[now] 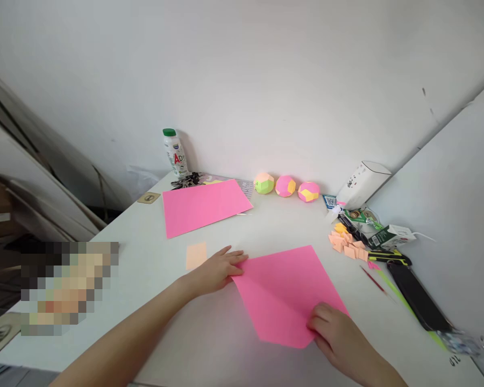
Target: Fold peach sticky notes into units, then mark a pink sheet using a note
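A pink sheet of paper (286, 290) lies on the white table (234, 344) in front of me, turned at an angle. My left hand (218, 271) rests flat with fingers stretched out on the sheet's left corner. My right hand (339, 336) pinches the sheet's near right edge, where the paper curls up a little. A small peach paper square (196, 255) lies just left of my left hand.
A second pink sheet (204, 206) lies further back. Three paper balls (285, 186) sit by the wall. A green-capped bottle (174, 153) and keys (185, 180) stand at back left. Folded orange pieces (347, 244), a white box (363, 184), a cutter (387, 257) and a black case (417, 295) crowd the right.
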`<action>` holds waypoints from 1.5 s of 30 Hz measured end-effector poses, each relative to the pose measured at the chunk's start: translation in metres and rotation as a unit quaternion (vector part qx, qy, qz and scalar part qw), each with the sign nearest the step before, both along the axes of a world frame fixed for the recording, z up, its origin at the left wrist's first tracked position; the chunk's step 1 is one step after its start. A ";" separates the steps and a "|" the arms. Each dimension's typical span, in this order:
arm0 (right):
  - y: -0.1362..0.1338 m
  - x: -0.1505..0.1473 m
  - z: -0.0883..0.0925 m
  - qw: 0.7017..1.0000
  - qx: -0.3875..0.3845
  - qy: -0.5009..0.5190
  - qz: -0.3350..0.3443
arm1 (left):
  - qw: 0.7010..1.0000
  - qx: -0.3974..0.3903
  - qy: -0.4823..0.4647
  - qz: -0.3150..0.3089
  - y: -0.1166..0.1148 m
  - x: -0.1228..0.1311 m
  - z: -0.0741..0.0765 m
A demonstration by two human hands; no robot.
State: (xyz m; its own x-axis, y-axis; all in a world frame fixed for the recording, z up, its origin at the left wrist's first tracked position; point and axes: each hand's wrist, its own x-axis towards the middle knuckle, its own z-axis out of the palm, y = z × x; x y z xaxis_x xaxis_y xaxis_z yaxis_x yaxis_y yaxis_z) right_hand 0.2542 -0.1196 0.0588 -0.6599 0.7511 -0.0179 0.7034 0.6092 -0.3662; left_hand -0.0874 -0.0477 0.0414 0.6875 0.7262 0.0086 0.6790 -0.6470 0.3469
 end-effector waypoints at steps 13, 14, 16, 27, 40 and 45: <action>-0.028 -0.005 0.012 0.997 -0.022 -0.067 -0.024 | 1.000 -0.015 0.004 -0.006 -0.005 -0.001 -0.003; -0.027 -0.014 0.012 0.996 -0.032 -0.075 -0.021 | 1.000 -0.023 -0.008 -0.006 -0.005 -0.002 -0.004; -0.023 -0.034 0.012 0.995 -0.055 -0.080 0.004 | 0.999 -0.036 -0.030 -0.008 -0.005 -0.005 -0.006; 0.022 -0.030 -0.013 0.884 -0.358 0.200 -0.227 | 0.992 -0.109 -0.058 -0.015 -0.001 -0.019 0.004; 0.027 -0.030 -0.024 0.912 -0.219 0.197 -0.287 | 0.994 0.109 -0.006 -0.016 -0.054 0.057 -0.024; 0.041 -0.030 -0.011 0.966 -0.193 0.091 -0.144 | 0.998 0.060 0.028 -0.004 -0.065 0.063 -0.038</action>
State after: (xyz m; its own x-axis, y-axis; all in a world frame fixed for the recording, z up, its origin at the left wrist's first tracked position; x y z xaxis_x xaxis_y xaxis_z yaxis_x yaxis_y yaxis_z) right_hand 0.2242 -0.0787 0.0479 -0.4431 0.8645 -0.2374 0.7258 0.1906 -0.6610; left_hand -0.0245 -0.1128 0.0035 0.6954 0.7164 0.0570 0.6896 -0.6875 0.2276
